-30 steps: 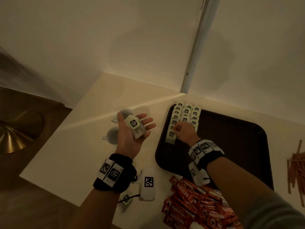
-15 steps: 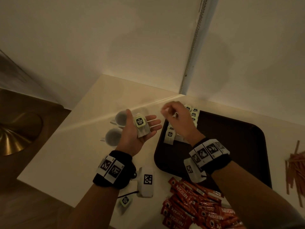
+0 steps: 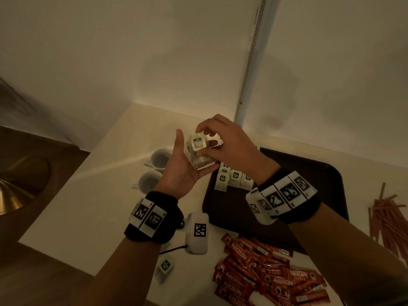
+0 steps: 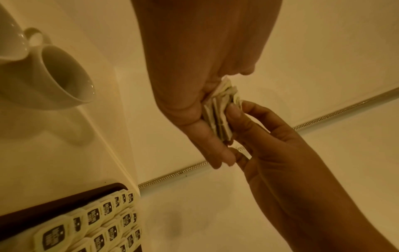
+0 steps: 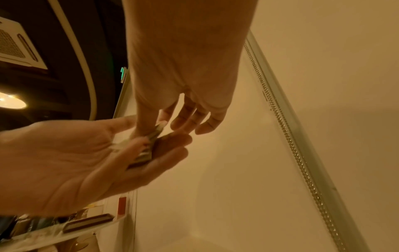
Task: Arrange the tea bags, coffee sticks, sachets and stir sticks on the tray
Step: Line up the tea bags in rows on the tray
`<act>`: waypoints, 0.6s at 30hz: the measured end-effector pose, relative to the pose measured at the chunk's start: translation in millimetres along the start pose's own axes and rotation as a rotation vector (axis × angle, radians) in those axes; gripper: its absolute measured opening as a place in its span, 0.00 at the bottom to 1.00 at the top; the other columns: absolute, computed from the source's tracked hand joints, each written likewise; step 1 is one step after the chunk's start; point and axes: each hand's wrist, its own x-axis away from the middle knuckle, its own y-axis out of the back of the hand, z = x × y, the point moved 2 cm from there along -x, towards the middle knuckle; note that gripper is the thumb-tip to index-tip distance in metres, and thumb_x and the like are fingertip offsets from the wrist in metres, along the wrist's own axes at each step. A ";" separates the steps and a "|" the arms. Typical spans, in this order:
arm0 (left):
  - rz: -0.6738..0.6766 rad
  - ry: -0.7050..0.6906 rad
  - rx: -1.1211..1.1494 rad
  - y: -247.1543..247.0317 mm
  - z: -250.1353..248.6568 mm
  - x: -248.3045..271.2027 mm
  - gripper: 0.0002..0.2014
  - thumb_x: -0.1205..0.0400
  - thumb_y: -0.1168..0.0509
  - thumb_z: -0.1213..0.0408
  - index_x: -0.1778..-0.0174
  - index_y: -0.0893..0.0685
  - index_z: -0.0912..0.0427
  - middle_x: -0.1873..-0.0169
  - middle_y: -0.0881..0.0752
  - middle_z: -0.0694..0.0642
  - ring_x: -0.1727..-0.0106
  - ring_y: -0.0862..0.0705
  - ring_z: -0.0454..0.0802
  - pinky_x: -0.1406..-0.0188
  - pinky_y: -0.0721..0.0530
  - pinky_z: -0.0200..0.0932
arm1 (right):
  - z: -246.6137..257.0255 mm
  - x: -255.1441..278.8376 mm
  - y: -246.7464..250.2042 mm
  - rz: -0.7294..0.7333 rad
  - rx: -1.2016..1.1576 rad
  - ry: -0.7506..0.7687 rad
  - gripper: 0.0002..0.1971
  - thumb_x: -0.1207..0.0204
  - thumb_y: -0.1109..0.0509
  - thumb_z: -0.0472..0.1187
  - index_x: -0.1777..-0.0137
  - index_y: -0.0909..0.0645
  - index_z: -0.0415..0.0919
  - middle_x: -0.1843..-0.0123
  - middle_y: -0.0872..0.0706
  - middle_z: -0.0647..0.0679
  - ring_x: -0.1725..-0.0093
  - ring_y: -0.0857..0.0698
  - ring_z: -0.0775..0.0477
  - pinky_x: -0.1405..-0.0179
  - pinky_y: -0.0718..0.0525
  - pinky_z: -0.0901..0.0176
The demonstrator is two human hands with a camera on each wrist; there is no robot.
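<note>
The left hand (image 3: 183, 171) is held palm up above the pale bench (image 3: 92, 195), fingers nearly straight, carrying a small stack of tea bags (image 3: 197, 154) across its fingers. The right hand (image 3: 231, 149) reaches over from the tray side and pinches the top tea bag (image 3: 198, 144) of that stack between thumb and fingertips, its label facing up; in the left wrist view the thumb presses on the edge of the stack (image 4: 222, 112) while the other fingers curl behind it. On the dark brown tray (image 3: 309, 184), at its far left corner, more tea bags lie in overlapping rows (image 3: 234, 177) with their labels up, seen closer in the left wrist view (image 4: 92, 220). Two white cups (image 3: 154, 168) stand on the bench left of the tray, just beside the left hand. Near the front edge a heap of red Nescafé coffee sticks (image 3: 269, 277) lies off the tray, a single tea bag (image 3: 166, 265) lies alone to their left, and a bundle of stir sticks (image 3: 386, 219) lies right of the tray.
</note>
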 end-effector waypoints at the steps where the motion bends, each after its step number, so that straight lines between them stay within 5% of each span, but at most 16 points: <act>1: 0.001 -0.021 -0.004 -0.6 0.8 1.4 0.31 0.23 0.50 0.35 0.40 0.18 0.55 0.49 0.10 0.55 0.47 0.11 0.50 0.47 0.11 0.47 | 1.7 -0.6 4.3 -0.026 -0.022 -0.021 0.20 0.36 0.19 0.41 0.45 0.20 0.43 0.52 0.19 0.50 0.55 0.21 0.55 0.58 0.27 0.75; 5: -0.058 -0.176 -0.031 -2.2 6.5 3.7 0.18 0.25 0.36 0.53 0.42 0.19 0.56 0.51 0.10 0.52 0.46 0.11 0.48 0.59 0.15 0.35 | 11.9 -2.2 23.0 -0.094 -0.193 -0.118 0.17 0.36 0.18 0.39 0.50 0.20 0.39 0.62 0.15 0.50 0.65 0.17 0.59 0.67 0.24 0.76; 9: -0.059 -0.234 0.063 -10.3 7.0 6.5 0.07 0.19 0.38 0.66 0.47 0.18 0.60 0.59 0.09 0.51 0.55 0.10 0.46 0.61 0.15 0.32 | 21.8 -6.1 38.5 -0.081 -0.300 -0.157 0.10 0.31 0.21 0.40 0.56 0.17 0.36 0.66 0.13 0.46 0.68 0.17 0.58 0.64 0.22 0.73; 13: -0.023 -0.227 0.128 -17.3 8.8 9.2 0.07 0.18 0.41 0.71 0.49 0.18 0.60 0.60 0.09 0.52 0.55 0.10 0.47 0.61 0.15 0.31 | 35.3 -9.8 46.9 -0.070 -0.204 -0.133 0.06 0.27 0.24 0.42 0.55 0.17 0.41 0.64 0.12 0.47 0.64 0.15 0.52 0.62 0.20 0.72; 18: -0.003 -0.223 0.205 -25.7 11.6 13.4 0.06 0.21 0.38 0.72 0.53 0.17 0.61 0.65 0.10 0.51 0.60 0.10 0.44 0.64 0.15 0.29 | 51.7 -12.9 51.4 0.133 0.025 -0.096 0.09 0.27 0.25 0.44 0.48 0.13 0.43 0.61 0.13 0.54 0.64 0.16 0.63 0.62 0.23 0.79</act>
